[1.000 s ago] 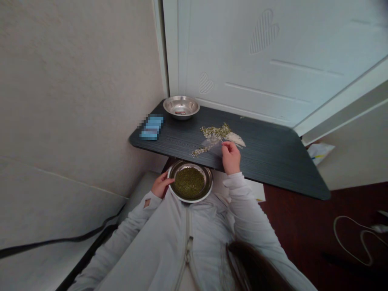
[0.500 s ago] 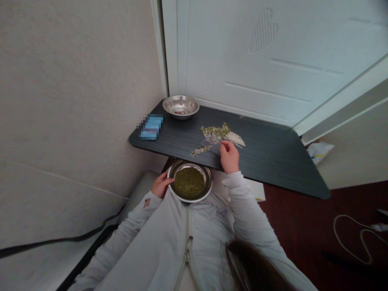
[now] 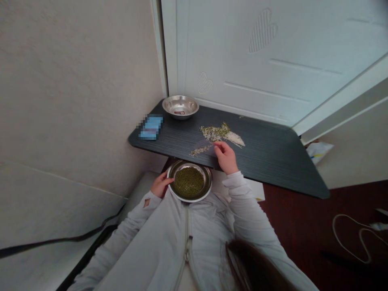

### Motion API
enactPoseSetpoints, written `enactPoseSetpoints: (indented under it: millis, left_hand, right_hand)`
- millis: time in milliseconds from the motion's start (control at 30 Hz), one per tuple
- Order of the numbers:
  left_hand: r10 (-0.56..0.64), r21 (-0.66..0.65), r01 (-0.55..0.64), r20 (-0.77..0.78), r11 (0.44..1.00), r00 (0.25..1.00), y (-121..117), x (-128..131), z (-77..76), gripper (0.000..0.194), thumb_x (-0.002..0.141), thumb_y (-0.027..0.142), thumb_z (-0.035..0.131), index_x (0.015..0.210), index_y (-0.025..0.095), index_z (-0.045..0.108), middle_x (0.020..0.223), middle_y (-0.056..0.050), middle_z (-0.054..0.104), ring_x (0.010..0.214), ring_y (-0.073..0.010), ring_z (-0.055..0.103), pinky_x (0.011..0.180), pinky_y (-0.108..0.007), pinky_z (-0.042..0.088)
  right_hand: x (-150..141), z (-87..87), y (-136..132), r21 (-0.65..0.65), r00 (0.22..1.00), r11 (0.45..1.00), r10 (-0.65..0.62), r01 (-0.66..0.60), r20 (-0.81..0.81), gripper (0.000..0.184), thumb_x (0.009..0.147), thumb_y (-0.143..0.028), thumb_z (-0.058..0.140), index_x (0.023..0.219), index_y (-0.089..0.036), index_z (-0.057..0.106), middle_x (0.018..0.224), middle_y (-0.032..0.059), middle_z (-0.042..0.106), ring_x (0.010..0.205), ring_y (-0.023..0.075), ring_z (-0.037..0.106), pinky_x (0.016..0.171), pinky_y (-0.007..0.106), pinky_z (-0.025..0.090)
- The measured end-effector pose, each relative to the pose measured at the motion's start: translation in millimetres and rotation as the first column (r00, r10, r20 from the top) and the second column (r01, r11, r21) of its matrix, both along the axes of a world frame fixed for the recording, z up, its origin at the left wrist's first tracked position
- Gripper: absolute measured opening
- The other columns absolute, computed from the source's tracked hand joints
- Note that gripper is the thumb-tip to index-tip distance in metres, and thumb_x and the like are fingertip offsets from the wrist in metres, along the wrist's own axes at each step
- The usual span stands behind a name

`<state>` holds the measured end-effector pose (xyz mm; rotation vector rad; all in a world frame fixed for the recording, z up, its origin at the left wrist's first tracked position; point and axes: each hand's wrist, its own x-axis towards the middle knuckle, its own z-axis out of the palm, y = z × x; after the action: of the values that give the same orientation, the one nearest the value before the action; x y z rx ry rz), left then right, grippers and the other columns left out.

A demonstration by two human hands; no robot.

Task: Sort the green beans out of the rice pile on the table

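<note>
My left hand (image 3: 160, 185) grips the left rim of a steel bowl (image 3: 207, 182) with a pale outer rim, thumb over the edge. Small green beans (image 3: 189, 182), like mung beans, cover its bottom. Above the table's near edge, my right hand (image 3: 226, 157) is closed in a pinch on what looks like a thin clear plastic piece (image 3: 203, 143), only faintly visible. Just beyond the fingers lies a pile of mixed green beans and white grains (image 3: 214, 132), with a heap of white rice (image 3: 235, 138) at its right. A small strip of mixed grains (image 3: 200, 150) lies left of the fingertips.
The dark table (image 3: 273, 161) stands against a white door (image 3: 242, 52). At its back left sit a second steel bowl (image 3: 181, 106) with a small reddish item inside, and a blurred blue object (image 3: 152, 127). A white cable (image 3: 336, 230) lies on the red floor.
My right hand has moved a little left and toward me, with its fingertips now close to the small strip of grains. My left hand and its bowl stay in place.
</note>
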<state>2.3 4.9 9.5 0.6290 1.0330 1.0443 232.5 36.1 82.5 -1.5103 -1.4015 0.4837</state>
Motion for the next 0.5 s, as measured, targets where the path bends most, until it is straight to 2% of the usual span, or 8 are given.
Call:
enactPoseSetpoints:
  millis: [167, 500]
  left_hand:
    - [0.008, -0.010, -0.008, 0.001, 1.000, 1.000, -1.1, 0.5, 3.0, 0.053, 0.040, 0.021, 0.069, 0.091, 0.012, 0.057, 0.073, -0.003, 0.064, 0.080, -0.0223, 0.055, 0.079, -0.036, 0.037]
    - [0.010, -0.004, -0.010, -0.036, 1.000, 0.999, 0.6, -1.6, -2.3, 0.050, 0.040, 0.022, 0.069, 0.088, 0.012, 0.059, 0.073, -0.005, 0.064, 0.077, -0.0229, 0.056, 0.076, -0.037, 0.038]
  right_hand:
    - [-0.2, -0.5, 0.1, 0.005, 1.000, 1.000, 0.024, -0.024, 0.011, 0.023, 0.068, -0.027, 0.041, 0.083, -0.017, 0.055, 0.073, 0.0008, 0.055, 0.056, 0.0094, 0.043, 0.057, 0.023, 0.035]
    - [-0.7, 0.8, -0.3, 0.004, 0.999, 0.999, 0.045, -0.045, 0.029, 0.024, 0.069, -0.028, 0.040, 0.084, -0.018, 0.055, 0.075, 0.0009, 0.056, 0.056, 0.0096, 0.043, 0.059, 0.024, 0.036]
